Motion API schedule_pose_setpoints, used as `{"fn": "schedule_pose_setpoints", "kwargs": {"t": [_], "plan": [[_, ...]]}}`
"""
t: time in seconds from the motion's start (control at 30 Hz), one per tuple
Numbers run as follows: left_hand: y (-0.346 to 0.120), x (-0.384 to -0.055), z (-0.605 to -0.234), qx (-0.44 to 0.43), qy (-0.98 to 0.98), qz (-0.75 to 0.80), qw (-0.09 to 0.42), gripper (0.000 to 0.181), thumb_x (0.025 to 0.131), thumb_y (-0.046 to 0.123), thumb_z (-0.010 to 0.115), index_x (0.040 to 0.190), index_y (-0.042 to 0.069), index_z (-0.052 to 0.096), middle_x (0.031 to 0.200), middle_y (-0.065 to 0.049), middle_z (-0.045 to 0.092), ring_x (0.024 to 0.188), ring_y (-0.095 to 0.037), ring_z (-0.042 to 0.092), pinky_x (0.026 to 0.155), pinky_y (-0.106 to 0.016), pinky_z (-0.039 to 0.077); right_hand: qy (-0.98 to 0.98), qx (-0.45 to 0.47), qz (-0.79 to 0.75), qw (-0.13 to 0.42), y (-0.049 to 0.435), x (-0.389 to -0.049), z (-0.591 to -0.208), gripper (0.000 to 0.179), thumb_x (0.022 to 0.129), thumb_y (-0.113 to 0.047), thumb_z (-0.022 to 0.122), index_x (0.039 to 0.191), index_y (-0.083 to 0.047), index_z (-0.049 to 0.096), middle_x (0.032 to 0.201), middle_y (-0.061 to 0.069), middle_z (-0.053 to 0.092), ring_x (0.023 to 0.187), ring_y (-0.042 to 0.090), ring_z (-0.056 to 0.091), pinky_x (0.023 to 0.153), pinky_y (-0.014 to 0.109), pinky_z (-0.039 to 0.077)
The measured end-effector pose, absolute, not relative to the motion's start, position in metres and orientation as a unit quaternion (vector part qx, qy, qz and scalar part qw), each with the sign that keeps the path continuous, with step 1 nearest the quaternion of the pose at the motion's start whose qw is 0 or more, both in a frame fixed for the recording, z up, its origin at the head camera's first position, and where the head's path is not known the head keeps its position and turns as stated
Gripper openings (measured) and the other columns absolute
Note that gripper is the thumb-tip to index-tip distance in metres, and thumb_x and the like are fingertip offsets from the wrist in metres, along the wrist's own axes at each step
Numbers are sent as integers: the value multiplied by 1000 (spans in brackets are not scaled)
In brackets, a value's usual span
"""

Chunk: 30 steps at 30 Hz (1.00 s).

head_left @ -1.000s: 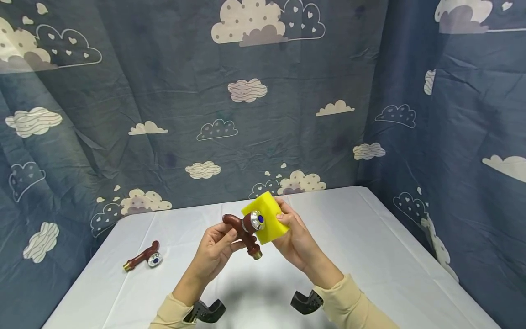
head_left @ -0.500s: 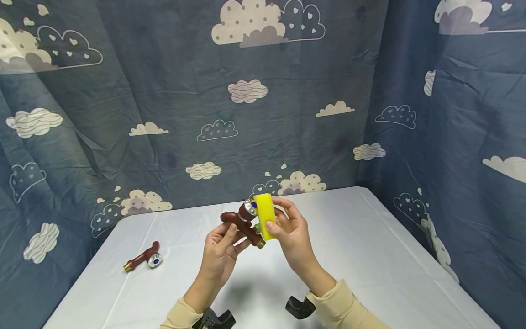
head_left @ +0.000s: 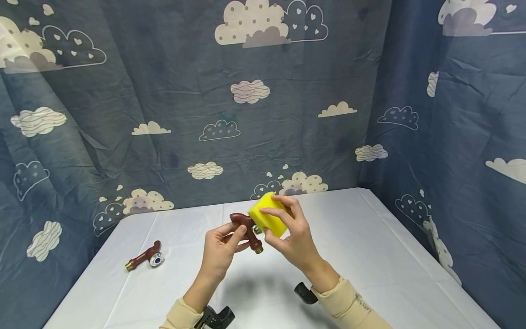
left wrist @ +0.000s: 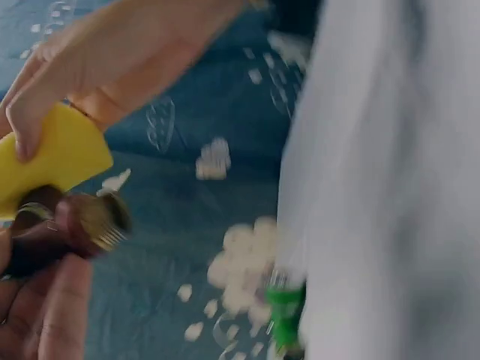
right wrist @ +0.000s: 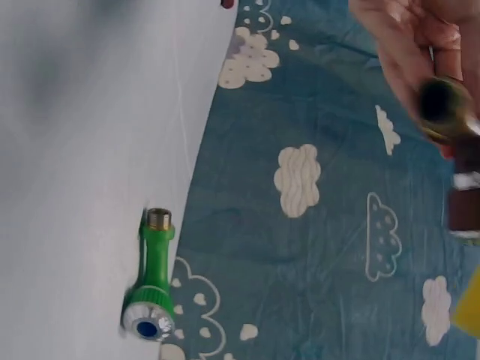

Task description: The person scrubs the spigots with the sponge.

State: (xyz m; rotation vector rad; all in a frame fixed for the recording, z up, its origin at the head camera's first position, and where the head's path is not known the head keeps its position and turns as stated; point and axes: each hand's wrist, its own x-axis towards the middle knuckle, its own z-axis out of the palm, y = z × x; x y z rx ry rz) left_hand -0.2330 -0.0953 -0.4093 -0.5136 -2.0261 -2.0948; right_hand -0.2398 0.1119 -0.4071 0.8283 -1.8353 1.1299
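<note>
My left hand [head_left: 222, 251] pinches a maroon tap [head_left: 242, 221] by its body, with its brass threaded end [head_left: 258, 250] pointing down and right. In my right hand [head_left: 293, 233] a yellow sponge [head_left: 265, 212] is held between thumb and fingers. The sponge lies against the tap's knob end and hides the knob in the head view. Close up in the left wrist view, the sponge [left wrist: 67, 154] meets the maroon tap [left wrist: 82, 221]. A green tap [right wrist: 156, 259] with a silver knob lies on the table, mostly hidden behind the hands in the head view.
A second maroon tap [head_left: 144, 256] with a silver and blue knob lies on the table's left side. White cloth covers the table [head_left: 370, 256]. A blue cloud-patterned curtain [head_left: 283, 119] hangs behind it and along both sides.
The right hand has turned the sponge about and brought it over the tap's knob, which showed earlier. The left hand has tilted the tap and shifted slightly right.
</note>
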Motion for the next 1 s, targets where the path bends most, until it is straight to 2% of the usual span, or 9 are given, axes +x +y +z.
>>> {"fn": "schedule_pose_setpoints", "kwargs": {"t": [0.17, 0.23, 0.33, 0.43, 0.6, 0.7, 0.8, 0.87, 1.0], "plan": [[-101, -233, -409, -264, -794, -503, 217, 6, 98, 8, 78, 102, 8, 82, 94, -8, 80, 85, -13, 80, 70, -22, 66, -760, 324, 440, 351, 119, -244, -407, 45, 83, 3, 80, 125, -13, 77, 143, 14, 57, 130, 33, 61, 95, 36, 64], [-105, -234, -408, -310, -813, -417, 261, 9, 96, 6, 80, 103, 11, 82, 93, -5, 79, 82, -11, 79, 69, -16, 63, -776, 322, 438, 321, 122, -245, -407, 44, 83, 1, 79, 125, -13, 77, 143, 14, 58, 130, 33, 61, 93, 39, 64], [-112, -235, -405, -371, -816, -342, 282, 15, 94, 2, 81, 106, 10, 80, 96, -1, 78, 80, -7, 75, 72, -11, 61, -796, 309, 462, 239, 128, -246, -403, 41, 88, -2, 77, 126, -15, 76, 143, 12, 60, 126, 30, 62, 92, 36, 63], [-119, -236, -400, -415, -804, -350, 243, 14, 93, 1, 81, 104, 10, 80, 98, -2, 79, 80, -5, 74, 72, -14, 63, -787, 287, 534, 114, 138, -248, -397, 39, 94, -6, 72, 132, -15, 73, 144, 12, 63, 120, 29, 63, 90, 34, 59], [-128, -237, -394, -436, -762, -460, 129, 18, 98, 1, 76, 111, 12, 81, 102, -8, 81, 86, -10, 77, 69, -30, 68, -691, 261, 671, -60, 153, -251, -394, 39, 102, -9, 58, 139, -13, 65, 137, 9, 66, 112, 24, 63, 89, 30, 56], [-128, -238, -395, -436, -717, -540, 66, 19, 101, -2, 71, 116, 5, 80, 106, -13, 80, 90, -12, 79, 76, -39, 69, -618, 267, 730, -114, 157, -251, -395, 40, 101, -8, 51, 137, -18, 63, 131, 2, 65, 109, 18, 61, 90, 25, 57], [-125, -241, -399, -427, -669, -608, 24, 18, 102, -5, 65, 118, -9, 75, 110, -8, 80, 96, -12, 79, 86, -44, 68, -563, 268, 768, -150, 157, -250, -395, 41, 100, -9, 47, 135, -23, 61, 131, 0, 63, 110, 15, 62, 92, 24, 58], [-124, -242, -401, -417, -645, -640, 11, 20, 104, -5, 63, 118, -18, 70, 112, -2, 80, 99, -12, 79, 87, -44, 67, -544, 261, 780, -164, 157, -248, -394, 41, 99, -9, 46, 135, -24, 59, 131, 1, 62, 111, 16, 62, 93, 26, 59], [-125, -245, -405, -383, -636, -670, 24, 25, 106, -1, 62, 119, -22, 66, 114, 9, 80, 102, -10, 79, 85, -39, 68, -538, 250, 788, -165, 155, -248, -393, 42, 98, -9, 47, 137, -22, 56, 132, 2, 61, 112, 17, 63, 94, 27, 60]]}}
